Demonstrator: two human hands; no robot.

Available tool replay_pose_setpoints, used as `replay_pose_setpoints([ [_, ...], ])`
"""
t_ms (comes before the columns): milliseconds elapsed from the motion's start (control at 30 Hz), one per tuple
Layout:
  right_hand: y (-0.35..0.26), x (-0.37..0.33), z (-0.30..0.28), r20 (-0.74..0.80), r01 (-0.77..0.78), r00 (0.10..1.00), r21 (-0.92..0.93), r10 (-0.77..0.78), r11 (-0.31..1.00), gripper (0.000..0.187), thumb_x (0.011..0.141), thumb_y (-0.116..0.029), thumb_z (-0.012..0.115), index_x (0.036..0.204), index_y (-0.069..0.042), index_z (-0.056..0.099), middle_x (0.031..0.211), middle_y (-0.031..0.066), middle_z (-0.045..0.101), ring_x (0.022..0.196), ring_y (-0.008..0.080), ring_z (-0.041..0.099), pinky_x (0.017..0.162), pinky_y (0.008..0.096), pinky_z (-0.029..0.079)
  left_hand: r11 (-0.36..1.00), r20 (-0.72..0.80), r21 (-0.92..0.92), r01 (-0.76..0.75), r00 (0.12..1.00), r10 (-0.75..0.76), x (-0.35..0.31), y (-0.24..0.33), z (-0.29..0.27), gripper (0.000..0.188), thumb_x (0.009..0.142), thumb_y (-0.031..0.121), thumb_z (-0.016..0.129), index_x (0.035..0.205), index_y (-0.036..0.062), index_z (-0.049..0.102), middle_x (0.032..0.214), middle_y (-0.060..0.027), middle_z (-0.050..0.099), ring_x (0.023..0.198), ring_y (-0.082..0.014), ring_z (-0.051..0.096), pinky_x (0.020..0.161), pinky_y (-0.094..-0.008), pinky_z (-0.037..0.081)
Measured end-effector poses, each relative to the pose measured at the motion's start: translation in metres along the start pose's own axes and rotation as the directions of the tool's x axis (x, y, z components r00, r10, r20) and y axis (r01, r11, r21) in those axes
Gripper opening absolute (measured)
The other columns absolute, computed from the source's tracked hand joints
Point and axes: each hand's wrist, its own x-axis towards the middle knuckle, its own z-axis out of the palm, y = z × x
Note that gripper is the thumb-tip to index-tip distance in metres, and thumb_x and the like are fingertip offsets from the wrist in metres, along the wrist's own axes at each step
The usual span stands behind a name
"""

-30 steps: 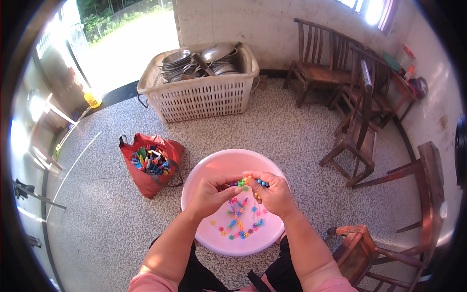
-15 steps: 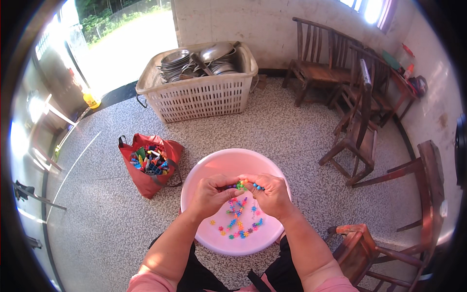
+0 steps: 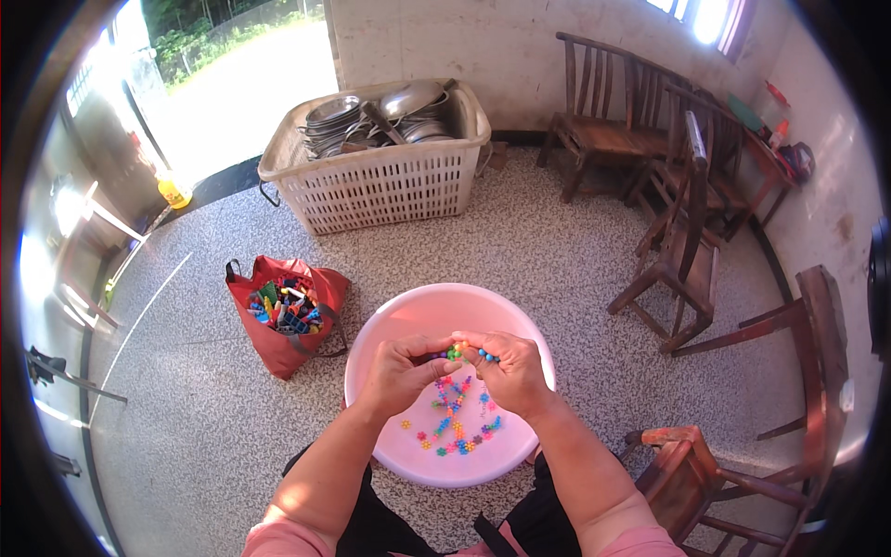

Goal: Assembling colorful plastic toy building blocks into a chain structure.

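Observation:
Over a round pink basin [image 3: 369,325], both my hands are closed on a short string of small flower-shaped plastic pieces [image 3: 458,352], coloured purple, green, orange and blue. My left hand [image 3: 403,373] pinches its purple and green end. With thumb and fingers my right hand [image 3: 510,373] grips the orange and blue part. Fingers hide some of the string. Below, on the basin floor, lie more flower-shaped pieces [image 3: 457,429] in many colours, some linked in rows and some loose.
Left of the basin stands a red bag [image 3: 278,350] full of colourful toy pieces. Farther back is a white plastic crate [image 3: 390,190] stacked with metal pans and lids [image 3: 413,99]. Wooden chairs [image 3: 687,278] line the right side; one chair [image 3: 682,473] is close to my right arm.
My hands stay over the basin, still holding the string. The right hand has shifted very slightly left, and its fingers have moved a little on the pieces.

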Motion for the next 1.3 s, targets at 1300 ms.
replay_pose_setpoints([
  [1300, -0.006, -0.002, 0.004, -0.127, 0.257, 0.951, -0.188, -0.283, 0.948, 0.021, 0.077, -0.003, 0.061, 0.099, -0.002, 0.062, 0.082, 0.0127, 0.063, 0.072, 0.0244, 0.062, 0.063, 0.0299, 0.050, 0.999, -0.019, 0.008, 0.040, 0.999, -0.040, 0.002, 0.006, -0.002, 0.030, 0.083, 0.013, 0.062, 0.109, -0.0013, 0.058, 0.092, -0.0031, 0.062, 0.083, -0.0077, 0.056, 0.072, -0.0214, 0.047],
])
